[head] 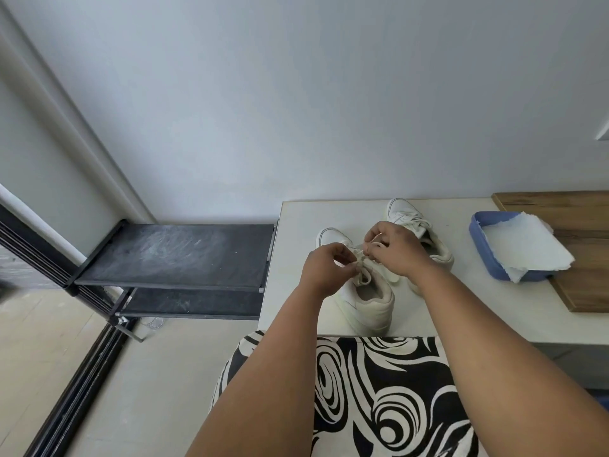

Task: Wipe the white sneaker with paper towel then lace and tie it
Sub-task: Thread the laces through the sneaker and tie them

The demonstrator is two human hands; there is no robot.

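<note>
Tying stage. Left hand (324, 265) and right hand (393, 250) each pinch lace (361, 255) above the near sneaker (369, 301). Recommend even tension, knot seated centrally.

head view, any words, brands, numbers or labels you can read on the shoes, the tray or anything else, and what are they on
None can be read.
Near white sneaker, whose lace the left hand and right hand pinch: no legible brand or mark.
Far white sneaker: none legible.
Blue plastic tray holding white paper towel: no label showing.
Black-and-white swirl fabric: pattern only, no lettering.
</note>
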